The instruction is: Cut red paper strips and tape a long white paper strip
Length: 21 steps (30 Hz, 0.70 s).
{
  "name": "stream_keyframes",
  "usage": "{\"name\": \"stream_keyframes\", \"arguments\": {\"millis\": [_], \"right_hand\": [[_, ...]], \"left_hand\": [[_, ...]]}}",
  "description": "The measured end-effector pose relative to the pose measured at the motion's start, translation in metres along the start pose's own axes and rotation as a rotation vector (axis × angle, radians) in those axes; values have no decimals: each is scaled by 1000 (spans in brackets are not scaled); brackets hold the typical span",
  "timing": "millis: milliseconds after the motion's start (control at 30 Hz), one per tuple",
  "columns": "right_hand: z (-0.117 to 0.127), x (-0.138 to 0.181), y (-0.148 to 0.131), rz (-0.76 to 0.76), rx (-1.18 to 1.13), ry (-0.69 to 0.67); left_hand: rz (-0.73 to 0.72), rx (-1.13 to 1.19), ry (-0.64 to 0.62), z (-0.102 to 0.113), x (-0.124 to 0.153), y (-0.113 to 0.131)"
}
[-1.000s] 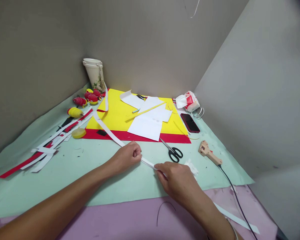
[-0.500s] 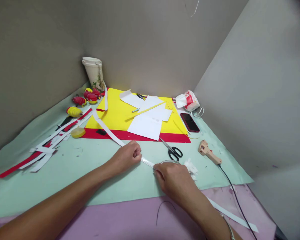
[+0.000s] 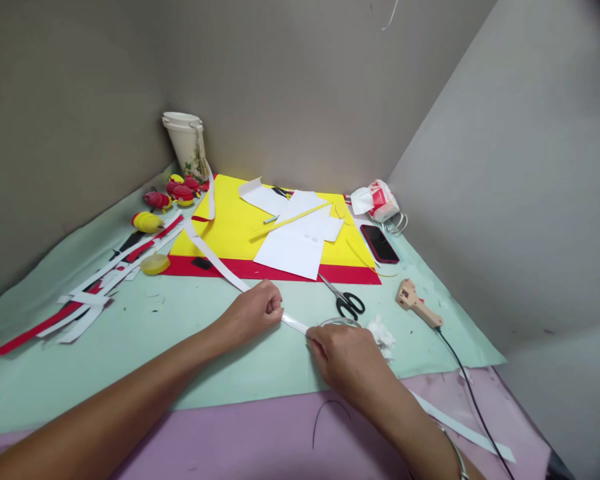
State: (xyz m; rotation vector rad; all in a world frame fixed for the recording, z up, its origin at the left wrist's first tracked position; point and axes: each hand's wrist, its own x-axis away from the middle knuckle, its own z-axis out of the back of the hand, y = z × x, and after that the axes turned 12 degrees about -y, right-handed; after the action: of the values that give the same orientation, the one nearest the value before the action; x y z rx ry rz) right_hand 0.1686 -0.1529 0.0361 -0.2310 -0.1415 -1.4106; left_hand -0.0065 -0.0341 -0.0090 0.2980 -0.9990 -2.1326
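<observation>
A long white strip (image 3: 219,265) runs from the yellow sheet down to my left hand (image 3: 260,305), whose fingers are closed around it. Between the hands a short stretch of the strip shows, with a glossy surface. My right hand (image 3: 350,350) pinches it at the other side, and its fingertips are partly hidden. Past my right forearm a white strip end (image 3: 470,430) emerges. A clear round rim (image 3: 341,321), perhaps a tape roll, shows just behind my right hand; most of it is covered. Black-handled scissors (image 3: 347,301) lie beyond that hand.
A glue gun (image 3: 420,305) with a cord lies at right, near a phone (image 3: 379,244) and a tissue pack (image 3: 381,200). White paper (image 3: 293,250) covers part of the yellow sheet (image 3: 200,233). Cut strips (image 3: 87,299), a yellow tape roll (image 3: 155,264) and a white bucket (image 3: 184,137) are at left.
Both hands keep their hold on the strip and have hardly moved. The whole view has shifted very slightly.
</observation>
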Motion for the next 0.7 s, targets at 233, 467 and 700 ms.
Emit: {"name": "stream_keyframes", "arguments": {"millis": [233,467,700], "right_hand": [[-2,-1,1,1,13,8],[-2,-2,-1,-3,24,-17],[-3,-2,0,-8,38,-17]], "left_hand": [[7,-39,16,0,1,9],[-8,-70,38,-2,2,8],[-31,-184,99,-9,5,12]]}}
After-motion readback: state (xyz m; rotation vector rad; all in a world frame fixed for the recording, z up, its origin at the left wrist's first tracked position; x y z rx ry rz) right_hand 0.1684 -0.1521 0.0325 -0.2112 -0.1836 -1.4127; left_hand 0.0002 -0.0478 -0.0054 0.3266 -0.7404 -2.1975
